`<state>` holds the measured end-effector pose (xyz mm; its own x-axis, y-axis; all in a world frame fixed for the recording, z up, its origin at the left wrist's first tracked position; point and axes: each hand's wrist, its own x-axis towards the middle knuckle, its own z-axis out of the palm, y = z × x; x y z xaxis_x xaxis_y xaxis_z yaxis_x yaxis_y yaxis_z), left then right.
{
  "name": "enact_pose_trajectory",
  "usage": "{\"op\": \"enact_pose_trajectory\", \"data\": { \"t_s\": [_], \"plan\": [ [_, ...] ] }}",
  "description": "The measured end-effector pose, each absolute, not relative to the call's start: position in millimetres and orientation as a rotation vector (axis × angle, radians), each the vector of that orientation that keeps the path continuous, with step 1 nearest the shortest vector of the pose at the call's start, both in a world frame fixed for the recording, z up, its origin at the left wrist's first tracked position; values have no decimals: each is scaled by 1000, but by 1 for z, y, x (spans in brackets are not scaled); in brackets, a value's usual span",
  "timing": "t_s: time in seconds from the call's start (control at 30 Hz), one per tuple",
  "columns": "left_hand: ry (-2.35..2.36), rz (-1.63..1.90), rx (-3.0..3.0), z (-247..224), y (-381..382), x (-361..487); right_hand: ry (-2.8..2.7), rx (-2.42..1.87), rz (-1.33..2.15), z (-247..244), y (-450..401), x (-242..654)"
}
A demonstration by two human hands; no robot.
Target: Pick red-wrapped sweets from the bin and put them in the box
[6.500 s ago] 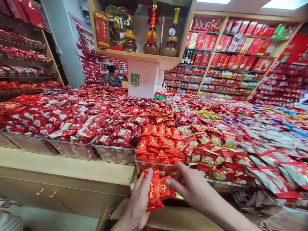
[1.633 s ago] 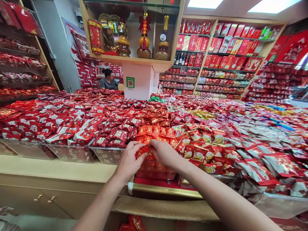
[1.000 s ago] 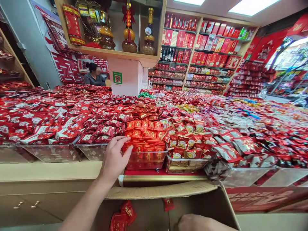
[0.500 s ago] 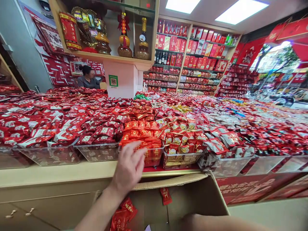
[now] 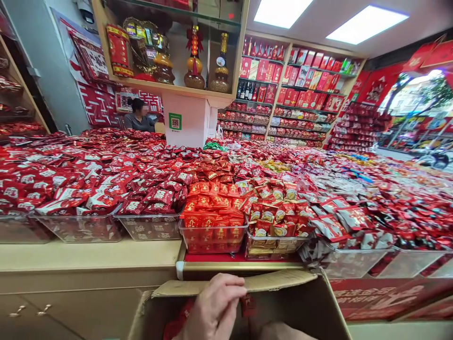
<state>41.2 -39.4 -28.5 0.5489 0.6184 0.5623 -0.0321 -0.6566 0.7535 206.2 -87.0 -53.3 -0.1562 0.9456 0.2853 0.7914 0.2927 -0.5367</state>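
My left hand (image 5: pixel 219 304) hangs over the near opening of a cardboard box (image 5: pixel 283 282), its fingers loosely bent and nothing visible in them. Close by its fingertips, inside the box, is a small red candy packet (image 5: pixel 248 306). More red packets (image 5: pixel 173 328) lie at the box's left side, partly behind my left hand. My right hand (image 5: pixel 281 332) is low inside the box at the bottom edge of the view, blurred, its fingers hidden. Straight ahead, a clear plastic bin (image 5: pixel 214 231) holds neat rows of similar red packets, apart from both hands.
A bin of durian-labelled packets (image 5: pixel 276 243) adjoins it on the right, and a bin of dark red packets (image 5: pixel 148 226) on the left. Heaped candy covers the counter beyond. A display cabinet (image 5: pixel 170 87) overhangs the counter. Behind it sits a person (image 5: pixel 139 118).
My left hand has come down and back from the front of the red packet bin to the box. The view has shifted slightly. My right hand stays low in the box.
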Motion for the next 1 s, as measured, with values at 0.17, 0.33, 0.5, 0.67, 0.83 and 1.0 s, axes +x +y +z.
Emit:
{"op": "enact_pose_trajectory", "data": {
  "t_s": [0.17,0.33,0.5,0.67,0.83,1.0],
  "plan": [
    [617,853,1267,-5,-33,38,-1981,-1385,959,-4,-77,218],
    [551,737,1139,5,-16,50,-1283,-1211,1322,18,-47,218],
    [658,695,1183,2,-4,63,-1146,-1122,1225,11,-20,223],
    [676,722,1221,0,0,67,-997,-1022,1349,7,-19,231],
    [679,764,1176,-7,1,68,-891,-978,1487,-1,-22,232],
    [722,770,1221,-19,-5,69,-1173,-1030,1373,-5,-28,232]
  ]
}}
